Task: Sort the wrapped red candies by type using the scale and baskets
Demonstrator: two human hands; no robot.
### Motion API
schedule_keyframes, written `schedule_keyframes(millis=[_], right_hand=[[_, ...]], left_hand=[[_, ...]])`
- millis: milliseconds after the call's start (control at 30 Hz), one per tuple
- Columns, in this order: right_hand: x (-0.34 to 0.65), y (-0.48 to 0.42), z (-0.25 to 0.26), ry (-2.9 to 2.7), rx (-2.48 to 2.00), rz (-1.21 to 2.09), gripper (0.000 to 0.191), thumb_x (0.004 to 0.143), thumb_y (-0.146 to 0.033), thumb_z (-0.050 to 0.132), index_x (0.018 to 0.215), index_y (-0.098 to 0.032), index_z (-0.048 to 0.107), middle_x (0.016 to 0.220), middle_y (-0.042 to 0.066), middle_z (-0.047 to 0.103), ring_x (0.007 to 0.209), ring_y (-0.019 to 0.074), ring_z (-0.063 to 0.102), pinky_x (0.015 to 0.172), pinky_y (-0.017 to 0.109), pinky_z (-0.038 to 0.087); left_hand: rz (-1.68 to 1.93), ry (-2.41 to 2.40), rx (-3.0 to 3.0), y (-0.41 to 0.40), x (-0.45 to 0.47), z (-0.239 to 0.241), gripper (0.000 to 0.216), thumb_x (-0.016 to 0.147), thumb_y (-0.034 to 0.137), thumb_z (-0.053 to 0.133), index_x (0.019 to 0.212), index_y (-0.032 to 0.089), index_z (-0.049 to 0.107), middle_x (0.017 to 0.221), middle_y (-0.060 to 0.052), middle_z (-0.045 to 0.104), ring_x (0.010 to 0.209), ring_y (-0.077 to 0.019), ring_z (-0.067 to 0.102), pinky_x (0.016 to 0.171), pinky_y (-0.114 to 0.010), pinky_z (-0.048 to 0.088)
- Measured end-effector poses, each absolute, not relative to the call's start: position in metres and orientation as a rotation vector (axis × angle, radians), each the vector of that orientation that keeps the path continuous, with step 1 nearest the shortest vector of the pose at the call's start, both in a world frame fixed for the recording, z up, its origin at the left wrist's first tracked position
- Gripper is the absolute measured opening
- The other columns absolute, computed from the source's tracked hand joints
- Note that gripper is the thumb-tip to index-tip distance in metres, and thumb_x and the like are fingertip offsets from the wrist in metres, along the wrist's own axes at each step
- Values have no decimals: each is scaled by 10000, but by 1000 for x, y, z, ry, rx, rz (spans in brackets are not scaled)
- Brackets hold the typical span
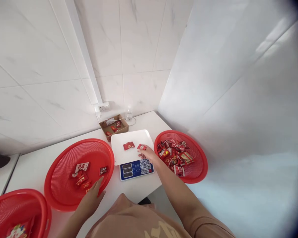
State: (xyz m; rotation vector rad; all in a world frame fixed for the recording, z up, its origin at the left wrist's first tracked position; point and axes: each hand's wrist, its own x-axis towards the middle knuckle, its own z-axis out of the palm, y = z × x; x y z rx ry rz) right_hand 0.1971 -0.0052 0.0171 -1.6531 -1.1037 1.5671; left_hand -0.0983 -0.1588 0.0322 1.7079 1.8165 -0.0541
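My right hand (147, 153) pinches a small red-wrapped candy (140, 146) above the white pan (119, 158) of a digital scale. Another red candy packet (128, 145) lies on the pan, left of my fingers. The scale's blue keypad panel (136, 169) faces me. My left hand (94, 195) is at the near right rim of a red mesh basket (61, 158), its fingers inside and its thumb outside the rim. Several wrapped candies (81, 178) lie in that basket, and a dark small packet (103, 170) sits apart near its right side.
Right of the scale, a red basket (201, 158) holds a heap of wrapped candies (175, 153). A cardboard box (124, 126) with several packets stands behind the scale, beside a clear glass (128, 115). Another red basket (43, 201) is at lower left. Walls bound the table (149, 116).
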Motion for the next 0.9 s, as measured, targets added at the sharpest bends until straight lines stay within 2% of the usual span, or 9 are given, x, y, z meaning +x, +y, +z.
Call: schedule_keyframes(millis=[100, 167, 333, 400, 500, 600, 667, 800, 900], right_hand=[[203, -5, 23, -1465, -1827, 1242, 506, 794, -289, 593, 1277, -205, 467, 1160, 100, 616, 885, 185, 652, 779, 305, 505], [216, -6, 26, -1642, -1889, 938, 470, 815, -264, 567, 1275, -198, 494, 1226, 100, 592, 1029, 196, 604, 917, 319, 444], [287, -24, 22, -1597, -2044, 546, 389, 855, -224, 472, 1236, -174, 531, 1266, 94, 572, 1181, 204, 510, 1014, 311, 358], [323, -40, 12, -1475, -2238, 545, 429, 848, -237, 493, 1266, -143, 501, 1283, 140, 552, 1211, 239, 487, 1013, 333, 349], [362, -65, -10, -1267, -2502, 767, 569, 782, -279, 607, 1301, -103, 454, 1238, 209, 565, 1153, 299, 533, 938, 371, 404], [373, -77, -29, -1179, -2525, 881, 782, 675, -310, 719, 1351, -102, 385, 1180, 204, 603, 1069, 296, 588, 872, 363, 446], [370, -76, -37, -1133, -2514, 894, 841, 629, -279, 748, 1360, -107, 369, 1149, 192, 621, 1044, 287, 601, 861, 352, 451], [365, -66, -41, -1072, -2492, 865, 624, 682, -181, 655, 1274, -127, 467, 1058, 152, 660, 986, 262, 630, 829, 325, 461], [370, -64, -40, -1045, -2457, 866, 392, 761, -208, 551, 1151, -172, 559, 911, 81, 692, 824, 207, 664, 728, 289, 489]], left_hand=[[24, 1801, 1760, -155, -100, 27, 625, 857, 350, 296, 1422, 85, 276, 1450, -155, 403, 1322, -244, 401, 1033, -369, 389], [64, 1794, 1771, -153, -102, 21, 628, 858, 368, 297, 1421, 91, 274, 1451, -156, 401, 1325, -252, 396, 1032, -384, 393], [223, 1799, 1798, -152, -109, 5, 634, 864, 436, 301, 1409, 112, 285, 1422, -170, 434, 1312, -288, 410, 1003, -454, 415], [282, 1805, 1808, -150, -110, 3, 622, 862, 447, 317, 1393, 122, 316, 1396, -173, 464, 1297, -300, 427, 995, -473, 422], [364, 1830, 1821, -147, -105, 8, 608, 857, 454, 345, 1366, 122, 366, 1382, -175, 477, 1294, -304, 430, 1010, -476, 415], [462, 1879, 1849, -142, -96, 18, 578, 857, 455, 356, 1332, 131, 415, 1358, -165, 501, 1295, -301, 426, 1023, -480, 409], [547, 1878, 1909, -138, -88, 23, 538, 855, 451, 370, 1293, 150, 454, 1324, -150, 532, 1299, -298, 420, 1027, -483, 408], [668, 1759, 2081, -131, -72, 26, 449, 862, 424, 391, 1232, 195, 496, 1278, -113, 574, 1294, -281, 430, 1020, -471, 423], [664, 1677, 2153, -127, -63, 25, 427, 868, 413, 394, 1211, 189, 514, 1253, -114, 595, 1255, -279, 477, 993, -467, 452]])
